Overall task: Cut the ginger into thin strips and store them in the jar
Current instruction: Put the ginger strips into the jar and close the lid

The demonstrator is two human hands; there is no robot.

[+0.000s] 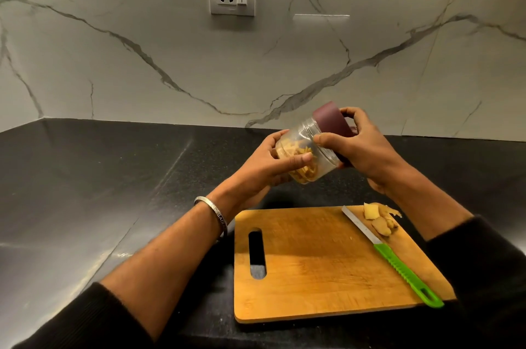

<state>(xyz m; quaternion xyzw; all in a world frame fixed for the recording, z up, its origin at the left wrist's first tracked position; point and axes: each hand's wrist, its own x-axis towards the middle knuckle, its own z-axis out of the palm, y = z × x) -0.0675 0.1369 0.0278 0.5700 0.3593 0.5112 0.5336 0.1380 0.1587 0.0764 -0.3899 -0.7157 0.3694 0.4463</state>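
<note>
Cutting board [313, 263]: knife [398, 263] | jar [313, 149]: clear, tilted, maroon-lidded, ginger strips [299, 155] inside | both hands' fingers gripping it

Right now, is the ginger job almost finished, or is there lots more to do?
Almost finished. Done: ginger strips sit inside the jar, and the knife lies on the cutting board. In hand: the left hand holds the jar while the right hand grips its maroon lid. Left: ginger scraps on the board.

free: cutting board [313, 263] middle, counter [85, 177] left | blocked: knife [398, 263], ginger scraps [380, 220] board's right edge
</note>
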